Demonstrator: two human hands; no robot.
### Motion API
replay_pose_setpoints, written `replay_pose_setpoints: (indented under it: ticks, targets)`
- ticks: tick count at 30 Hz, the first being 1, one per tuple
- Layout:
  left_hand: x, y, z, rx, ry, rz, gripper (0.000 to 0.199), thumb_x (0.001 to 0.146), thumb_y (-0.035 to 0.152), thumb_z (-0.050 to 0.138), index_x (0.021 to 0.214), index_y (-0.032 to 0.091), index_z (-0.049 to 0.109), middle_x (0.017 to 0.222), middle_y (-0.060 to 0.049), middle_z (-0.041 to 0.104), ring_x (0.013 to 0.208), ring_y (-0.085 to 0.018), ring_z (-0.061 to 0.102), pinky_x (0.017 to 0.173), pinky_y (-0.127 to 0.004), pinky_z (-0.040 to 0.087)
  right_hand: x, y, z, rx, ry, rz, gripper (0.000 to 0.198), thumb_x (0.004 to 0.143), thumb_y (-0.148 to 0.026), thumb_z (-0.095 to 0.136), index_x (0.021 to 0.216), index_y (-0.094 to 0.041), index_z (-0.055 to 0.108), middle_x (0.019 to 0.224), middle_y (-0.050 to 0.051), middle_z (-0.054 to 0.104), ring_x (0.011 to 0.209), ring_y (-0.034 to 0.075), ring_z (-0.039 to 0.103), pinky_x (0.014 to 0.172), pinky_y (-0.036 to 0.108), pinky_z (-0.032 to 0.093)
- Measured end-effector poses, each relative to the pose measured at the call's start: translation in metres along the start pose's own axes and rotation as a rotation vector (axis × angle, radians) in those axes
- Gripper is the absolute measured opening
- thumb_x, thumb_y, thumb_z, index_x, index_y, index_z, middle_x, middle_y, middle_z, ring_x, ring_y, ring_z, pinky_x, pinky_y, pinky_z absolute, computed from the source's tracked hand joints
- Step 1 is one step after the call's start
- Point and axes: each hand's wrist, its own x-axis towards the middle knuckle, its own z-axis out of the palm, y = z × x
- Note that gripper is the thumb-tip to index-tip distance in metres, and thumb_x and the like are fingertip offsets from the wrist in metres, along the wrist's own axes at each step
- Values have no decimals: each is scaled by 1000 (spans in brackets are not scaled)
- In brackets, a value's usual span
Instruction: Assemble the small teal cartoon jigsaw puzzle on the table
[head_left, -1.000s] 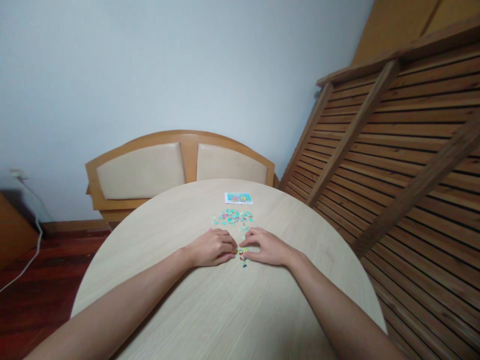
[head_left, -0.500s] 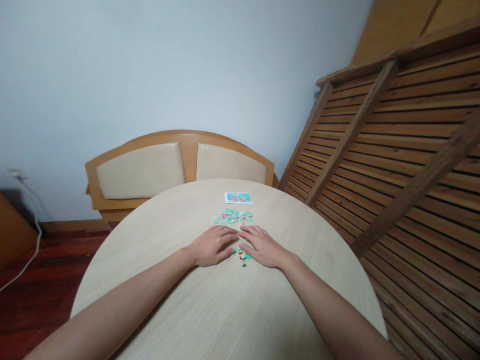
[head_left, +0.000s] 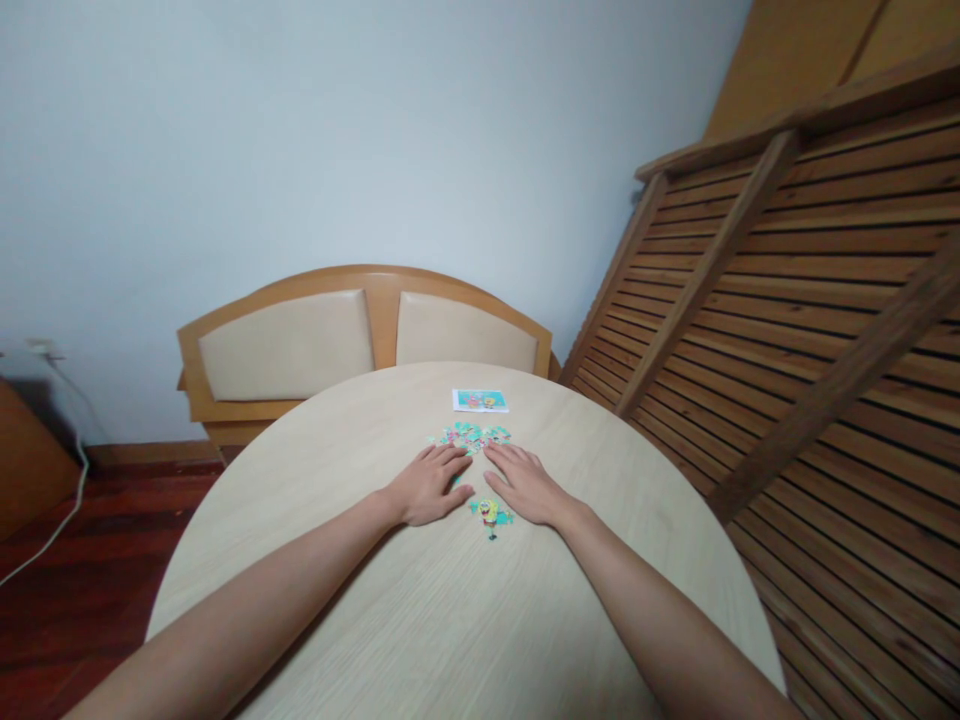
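My left hand lies palm down on the table with its fingers stretched toward a pile of loose jigsaw puzzle pieces. A bit of turquoise shows beside its fingers, partly hidden. Opposite it, my right hand is also palm down, fingers apart, its fingertips at the near edge of the pile. Between the wrists and nearer to me lies a joined section of puzzle with a yellow cartoon figure and turquoise parts. Both hands are open, and neither is seen gripping a piece.
A picture card with the cartoon scene lies beyond the pile. The round wooden table has a padded headboard behind it. A slatted wooden frame leans at the right. A white cable hangs at the left.
Both hands have slid forward to the loose pieces and drawn a little apart. The joined section with the yellow figure, partly covered before, is now uncovered.
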Motion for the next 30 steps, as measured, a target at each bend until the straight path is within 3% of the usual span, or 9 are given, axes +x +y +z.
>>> replay_pose_setpoints:
  ticks: [6, 12, 19, 22, 26, 30]
  targets:
    - [-1, 4, -6, 5, 97, 62, 31, 98, 40, 47, 112, 18, 64, 119, -10, 64, 112, -25, 58, 102, -40, 42, 19, 2, 5, -6, -66, -23, 58, 101, -51, 27, 152, -23, 34, 160, 6, 29, 148, 26, 24, 118, 48, 20]
    - [-2, 1, -5, 11, 122, 58, 26, 100, 33, 44, 105, 22, 67, 114, -7, 67, 110, -23, 59, 100, -40, 42, 43, -3, 10, -15, -78, 26, 56, 101, -51, 28, 149, -24, 40, 160, 7, 30, 147, 31, 23, 117, 53, 19]
    - [-2, -3, 2, 34, 158, -135, 21, 98, 34, 47, 104, 21, 62, 108, -8, 68, 111, -26, 58, 102, -44, 42, 27, -12, -3, -11, 2, -230, 42, 102, -41, 37, 136, -25, 54, 140, 8, 55, 134, 25, 42, 111, 47, 32]
    - [-1, -7, 9, 34, 173, -188, 27, 97, 36, 49, 113, 19, 60, 118, -11, 66, 119, -27, 55, 108, -45, 39, 18, -12, -10, 11, 15, -283, 36, 101, -38, 42, 129, -23, 58, 133, 8, 60, 130, 24, 45, 109, 44, 35]
    - [-3, -14, 16, 37, 143, -167, 40, 98, 41, 46, 131, 21, 56, 143, -12, 51, 135, -28, 44, 113, -48, 35, 16, -9, -13, 32, 11, -285, 34, 99, -36, 45, 128, -23, 57, 129, 8, 62, 126, 23, 49, 106, 41, 38]
    - [-5, -16, 15, 29, 127, -119, 39, 99, 40, 43, 128, 20, 61, 139, -12, 55, 132, -27, 47, 114, -46, 35, 27, -7, -8, 15, -29, -198, 49, 99, -36, 40, 146, -22, 42, 152, 9, 43, 140, 24, 37, 114, 45, 29]
